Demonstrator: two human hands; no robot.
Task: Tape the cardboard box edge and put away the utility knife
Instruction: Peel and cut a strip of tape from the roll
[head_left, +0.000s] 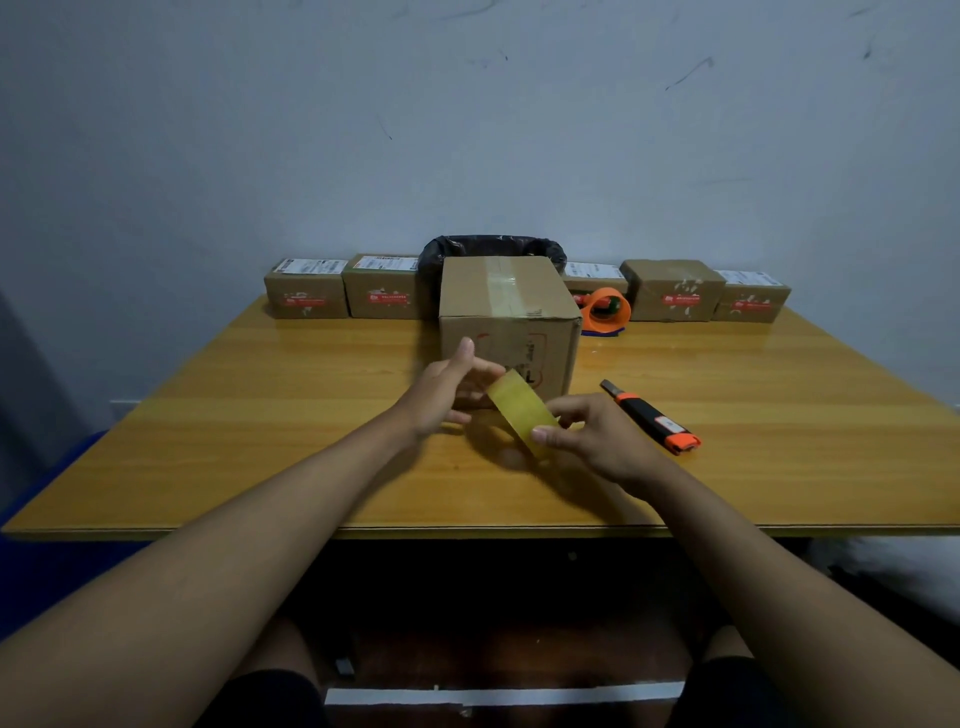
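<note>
A strip of tape (521, 410) stretches between both hands: the left hand (445, 396) pinches its ten o'clock end, the right hand (597, 436) its four o'clock end. The box (506, 322) stands just behind; the knife (652, 417) lies at three o'clock, untouched.

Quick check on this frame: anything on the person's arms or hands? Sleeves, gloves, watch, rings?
Both forearms are bare right down to the frame's lower edge; no sleeves show. No gloves on the left hand or right hand. No watch, bracelet or wristband at either wrist. No rings visible, though some fingers are partly hidden. Dark shorts show at the bottom.
</note>
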